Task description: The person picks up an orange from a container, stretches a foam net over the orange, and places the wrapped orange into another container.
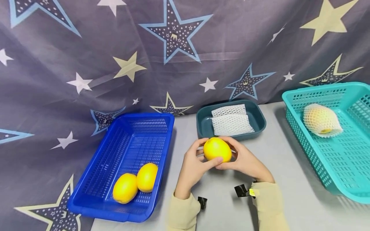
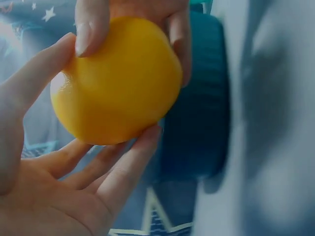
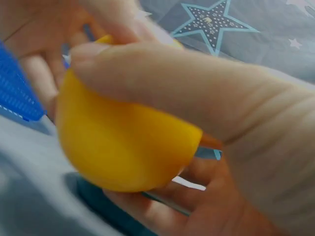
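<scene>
Behind the counter [image 1: 219, 208], a grey cloth printed with blue, white and pale yellow stars [image 1: 185, 78] hangs across the whole background. The light grey counter carries everything else. At its right is a turquoise perforated plastic basket [image 1: 308, 146], cut off by the head view's edge; at its left stands a deep blue perforated plastic basket [image 1: 110, 217]. Between them, against the cloth, is a dark teal oblong tray with rounded corners [image 1: 205, 125].

Two beige fabric cuffs [image 1: 182, 211] reach in from below. The left hand [image 1: 194, 165] and the right hand [image 1: 244, 162] share one smooth, round yellow fruit [image 1: 217, 149], held just in front of the tray. The left grip is closed around its left side, thumb on the near face; the right grip curls around the opposite side, its thumb laid across the fruit in the right wrist view.

Two white foam-mesh pieces [image 1: 232, 125] lie one behind the other in the tray. A yellowish fruit wrapped in white mesh [image 1: 321, 120] rests in the turquoise basket. Two bare yellow fruits [image 1: 125, 188] sit touching in the blue basket's near right corner. Smallest are the black fittings [image 1: 241, 190] at the wrists.
</scene>
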